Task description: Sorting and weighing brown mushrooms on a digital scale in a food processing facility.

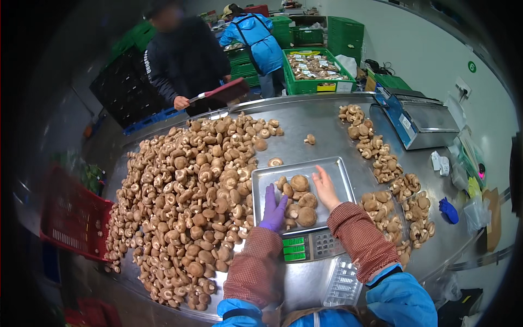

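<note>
A metal tray (347,180) rests on a digital weighing scale (312,245) with a lit green display and a keypad. Several brown shiitake mushrooms (300,183) lie in the middle of the tray. My left hand (273,210), in a purple glove, is at the tray's left side against the mushrooms, thumb apart from the fingers. Bare, my right hand (325,188) hovers over the right part of the tray with nothing in it. A clear plastic punnet (342,282) lies below the scale, near my right forearm.
A large shiitake heap (196,175) covers the left of the steel table (294,118). Grouped mushrooms (378,153) line the right, near a wrapping machine (421,114) and a blue glove (448,210). A red crate (73,216) tilts at the left edge. Two people stand beyond the table.
</note>
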Motion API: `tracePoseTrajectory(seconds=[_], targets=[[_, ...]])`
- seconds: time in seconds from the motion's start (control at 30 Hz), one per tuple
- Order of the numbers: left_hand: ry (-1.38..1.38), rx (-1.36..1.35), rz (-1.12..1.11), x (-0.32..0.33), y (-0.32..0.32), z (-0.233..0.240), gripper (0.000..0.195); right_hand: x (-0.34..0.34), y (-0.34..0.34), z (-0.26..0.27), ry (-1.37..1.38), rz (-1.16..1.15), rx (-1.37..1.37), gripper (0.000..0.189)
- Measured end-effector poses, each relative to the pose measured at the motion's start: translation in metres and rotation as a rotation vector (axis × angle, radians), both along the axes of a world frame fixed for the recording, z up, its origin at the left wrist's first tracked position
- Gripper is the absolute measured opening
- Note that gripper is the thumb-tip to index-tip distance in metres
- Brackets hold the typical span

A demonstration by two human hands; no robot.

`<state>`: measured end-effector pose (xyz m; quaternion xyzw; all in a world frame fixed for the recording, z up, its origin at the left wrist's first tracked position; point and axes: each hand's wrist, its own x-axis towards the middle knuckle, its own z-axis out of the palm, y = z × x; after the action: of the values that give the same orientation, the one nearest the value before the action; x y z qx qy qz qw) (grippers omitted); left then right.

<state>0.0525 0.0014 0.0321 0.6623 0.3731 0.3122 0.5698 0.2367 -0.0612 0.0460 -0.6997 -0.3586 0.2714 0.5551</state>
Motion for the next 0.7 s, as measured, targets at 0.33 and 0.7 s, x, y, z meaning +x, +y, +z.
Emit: tracePoseTrajectory(seconds=[0.33,0.7], targets=[[0.063,0.221,0.007,0.079,-0.074,0.022,0.06,-0.004,-0.091,0.006,-0.085,-0.25,0.042,0.057],[-0.011,0.394,-0.652,0.222,-0.277,0.007,0.063,0.077,-0.351,0.02,-0.253,-0.78,-0.074,0.071]])
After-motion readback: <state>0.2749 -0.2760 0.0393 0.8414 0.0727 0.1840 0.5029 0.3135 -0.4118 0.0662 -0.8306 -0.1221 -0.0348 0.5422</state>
